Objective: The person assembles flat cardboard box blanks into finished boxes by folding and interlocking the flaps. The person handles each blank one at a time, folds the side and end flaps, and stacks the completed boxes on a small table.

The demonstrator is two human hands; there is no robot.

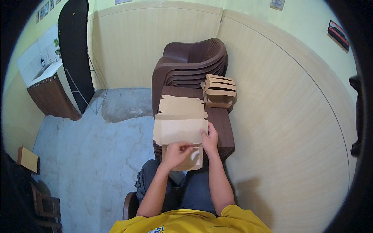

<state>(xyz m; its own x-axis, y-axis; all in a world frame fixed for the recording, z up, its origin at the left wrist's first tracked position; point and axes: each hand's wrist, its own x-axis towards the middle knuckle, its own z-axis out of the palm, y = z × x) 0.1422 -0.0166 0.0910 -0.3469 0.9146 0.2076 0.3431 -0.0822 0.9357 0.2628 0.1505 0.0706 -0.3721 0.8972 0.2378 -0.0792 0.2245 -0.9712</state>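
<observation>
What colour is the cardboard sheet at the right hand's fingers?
The cardboard sheet is light brown, seen best in the head view.

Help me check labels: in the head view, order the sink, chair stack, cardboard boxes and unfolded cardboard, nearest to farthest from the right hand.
1. Unfolded cardboard, in the right hand
2. Cardboard boxes, ahead, slightly right
3. Chair stack, farther ahead
4. Sink, far left
</observation>
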